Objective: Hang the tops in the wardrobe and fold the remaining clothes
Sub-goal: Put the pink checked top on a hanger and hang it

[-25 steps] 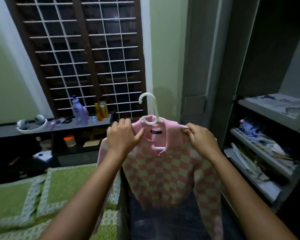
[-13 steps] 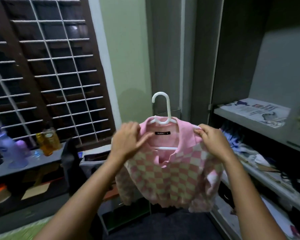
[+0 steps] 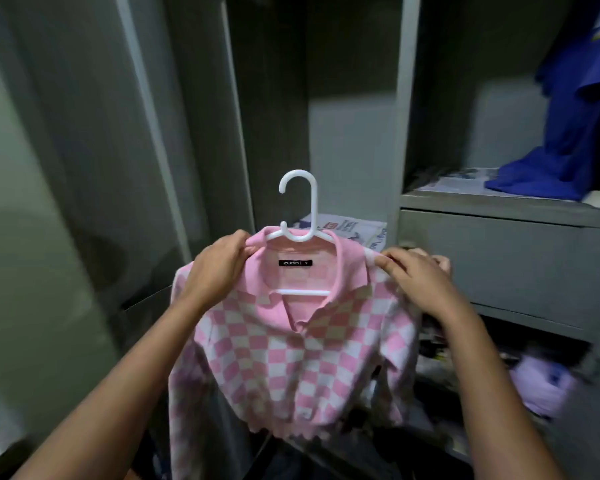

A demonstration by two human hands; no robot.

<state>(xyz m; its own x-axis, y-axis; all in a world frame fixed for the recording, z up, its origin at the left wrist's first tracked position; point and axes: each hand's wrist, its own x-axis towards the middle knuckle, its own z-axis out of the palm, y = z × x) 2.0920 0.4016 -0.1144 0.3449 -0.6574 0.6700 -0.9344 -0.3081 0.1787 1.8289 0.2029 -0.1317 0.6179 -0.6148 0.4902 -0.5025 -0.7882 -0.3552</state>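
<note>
Head view, facing an open grey wardrobe (image 3: pixel 357 109). Pink-and-white checked top (image 3: pixel 291 358) with pink collar, draped on a white plastic hanger (image 3: pixel 300 216), held up in mid-air in front of the wardrobe, not yet hung. Hook of hanger upright, above the collar; lower bar visible through the neck opening, below a black neck label (image 3: pixel 295 263). Left hand (image 3: pixel 219 268) closed on the left shoulder of the top, fingers pinching cloth at the collar edge just beside the hanger arm. Right hand (image 3: pixel 418 280) closed on the right shoulder of the top, fingertips curled over the cloth. Sleeves and scalloped hem hanging loose below both forearms. Behind the hanger, printed newspaper (image 3: pixel 347 228) lining a shelf. At upper right, blue garment (image 3: pixel 575 126) hanging and pooling onto a paper-lined shelf above a grey drawer front (image 3: pixel 499 258). At lower right, blurred lilac cloth (image 3: pixel 541 382) in a lower compartment. Grey wardrobe door (image 3: pixel 94 168) at left.
</note>
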